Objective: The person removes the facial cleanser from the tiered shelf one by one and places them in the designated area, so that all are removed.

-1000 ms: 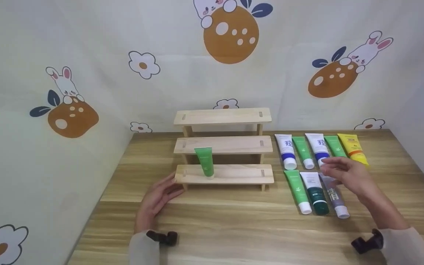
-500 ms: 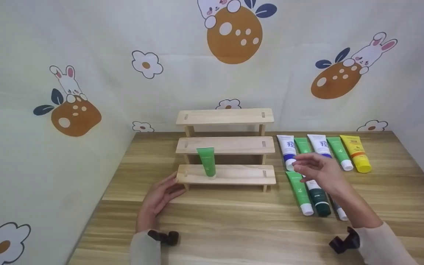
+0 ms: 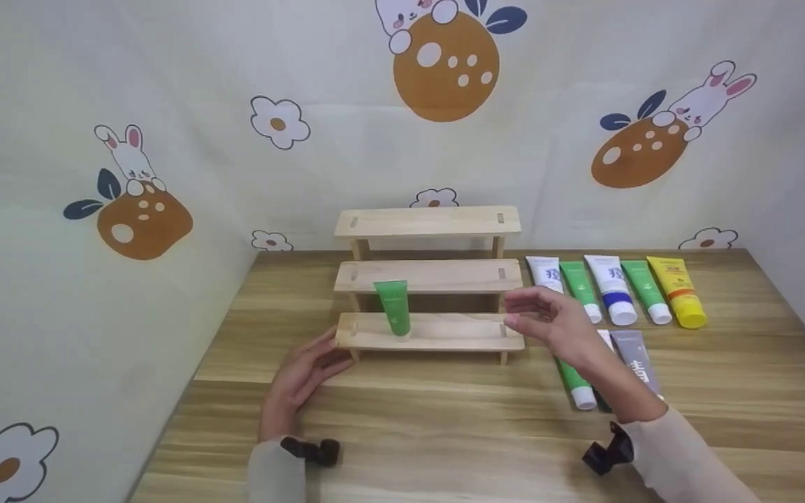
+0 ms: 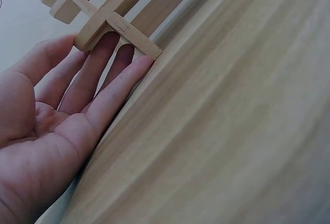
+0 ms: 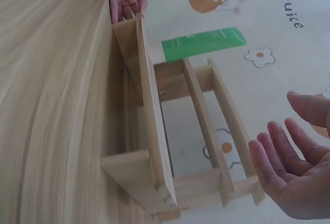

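Observation:
A three-step wooden display rack (image 3: pixel 455 331) stands at the middle of the table. On its lowest step a green squeeze tube (image 3: pixel 394 306) stands upright on its white cap, left of centre. My left hand (image 3: pixel 308 370) touches the left end of that step, its fingers extended; in the left wrist view the thumb (image 4: pixel 64 44) meets the board's end while other fingers reach beneath, by the leg. Near the step's right end, my right hand (image 3: pixel 562 327) holds nothing, with thumb and fingers apart. The right wrist view shows it beside the rack (image 5: pixel 157 126), fingers slightly bent.
Right of the rack lies a back row of tubes, including a white-and-blue one (image 3: pixel 610 286), a green one (image 3: pixel 646 290) and a yellow one (image 3: pixel 677 292). In front lie another green tube (image 3: pixel 578 388) and a grey one (image 3: pixel 636 360), partly behind my right arm. A patterned cloth (image 3: pixel 346 154) hangs behind.
My right hand has moved left from above the lying tubes to the right end of the lowest step. My left hand and the standing green tube stay in place.

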`<state>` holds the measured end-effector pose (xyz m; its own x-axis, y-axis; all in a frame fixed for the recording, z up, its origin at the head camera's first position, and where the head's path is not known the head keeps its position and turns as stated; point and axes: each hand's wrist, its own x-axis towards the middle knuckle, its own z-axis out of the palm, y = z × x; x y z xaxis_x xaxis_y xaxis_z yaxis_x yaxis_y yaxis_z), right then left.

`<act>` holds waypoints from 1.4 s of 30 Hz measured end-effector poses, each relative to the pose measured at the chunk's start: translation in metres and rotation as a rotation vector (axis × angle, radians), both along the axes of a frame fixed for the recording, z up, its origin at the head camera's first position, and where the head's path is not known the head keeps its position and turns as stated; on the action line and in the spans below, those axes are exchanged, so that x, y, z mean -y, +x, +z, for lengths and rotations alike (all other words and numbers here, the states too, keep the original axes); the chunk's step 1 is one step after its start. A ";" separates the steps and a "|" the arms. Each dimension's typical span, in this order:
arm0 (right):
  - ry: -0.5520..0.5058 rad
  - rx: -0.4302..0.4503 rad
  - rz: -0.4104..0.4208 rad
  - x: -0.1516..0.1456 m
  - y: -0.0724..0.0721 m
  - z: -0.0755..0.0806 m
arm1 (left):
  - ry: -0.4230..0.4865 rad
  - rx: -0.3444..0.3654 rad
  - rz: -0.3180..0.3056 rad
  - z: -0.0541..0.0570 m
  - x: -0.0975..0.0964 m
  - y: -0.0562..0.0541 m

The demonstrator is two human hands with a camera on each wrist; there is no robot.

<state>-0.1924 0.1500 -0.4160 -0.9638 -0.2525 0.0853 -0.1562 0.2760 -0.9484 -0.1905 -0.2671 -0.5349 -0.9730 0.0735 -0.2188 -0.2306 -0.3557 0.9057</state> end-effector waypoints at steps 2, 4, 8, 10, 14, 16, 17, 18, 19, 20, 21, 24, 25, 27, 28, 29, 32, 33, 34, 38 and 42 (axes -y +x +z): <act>-0.036 -0.003 0.043 0.008 -0.001 -0.001 | 0.002 0.000 0.001 0.000 0.000 0.000; -0.066 0.001 0.083 0.016 -0.003 -0.003 | 0.005 0.002 0.003 0.000 0.000 0.000; -0.099 0.019 0.148 0.030 -0.004 -0.005 | -0.007 0.003 -0.015 0.000 0.000 -0.001; -0.110 0.030 0.168 0.036 -0.005 -0.005 | -0.018 0.005 -0.026 -0.001 0.000 -0.001; -0.125 0.034 0.192 0.046 -0.007 -0.008 | -0.025 0.008 -0.029 -0.001 0.000 -0.002; -0.130 0.030 0.202 0.052 -0.009 -0.008 | -0.029 0.006 -0.028 0.000 0.000 -0.002; -0.133 0.028 0.209 0.055 -0.010 -0.009 | -0.032 0.007 -0.028 0.000 0.000 -0.003; -0.139 0.029 0.217 0.057 -0.010 -0.009 | -0.035 0.008 -0.028 0.000 0.000 -0.003; -0.143 0.029 0.224 0.060 -0.012 -0.009 | -0.035 0.011 -0.026 0.000 -0.001 -0.003; -0.152 0.036 0.231 0.063 -0.012 -0.009 | -0.039 0.011 -0.026 0.000 -0.001 -0.003; -0.160 0.041 0.237 0.065 -0.013 -0.010 | -0.039 0.015 -0.025 0.000 -0.001 -0.003; -0.170 0.045 0.241 0.074 -0.016 -0.011 | -0.037 0.023 -0.024 0.000 0.000 -0.003; -0.171 0.043 0.240 0.077 -0.017 -0.012 | -0.036 0.025 -0.024 0.000 0.000 -0.003; -0.175 0.034 0.241 0.082 -0.019 -0.015 | -0.033 0.027 -0.024 0.000 0.000 -0.003; -0.177 0.032 0.239 0.085 -0.020 -0.016 | -0.037 0.021 -0.028 0.000 0.000 -0.003; -0.180 0.030 0.236 0.088 -0.020 -0.017 | -0.036 0.020 -0.029 -0.001 0.000 -0.003; -0.188 0.021 0.224 0.096 -0.022 -0.020 | -0.030 0.017 -0.035 -0.001 0.000 -0.003; -0.191 0.019 0.217 0.099 -0.022 -0.021 | -0.030 0.012 -0.038 -0.001 0.000 -0.003; -0.195 0.014 0.209 0.102 -0.023 -0.022 | -0.032 0.008 -0.042 -0.001 0.000 -0.003; -0.225 -0.001 0.181 0.113 -0.023 -0.026 | -0.029 0.008 -0.046 -0.001 0.000 -0.002; -0.253 0.010 0.143 0.122 -0.023 -0.030 | -0.024 0.017 -0.038 0.000 0.000 -0.002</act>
<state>-0.2155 0.0280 -0.4460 -0.9209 -0.3582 0.1535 -0.1666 0.0059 -0.9860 -0.1929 -0.2669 -0.5353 -0.9657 0.1044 -0.2376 -0.2589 -0.3246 0.9097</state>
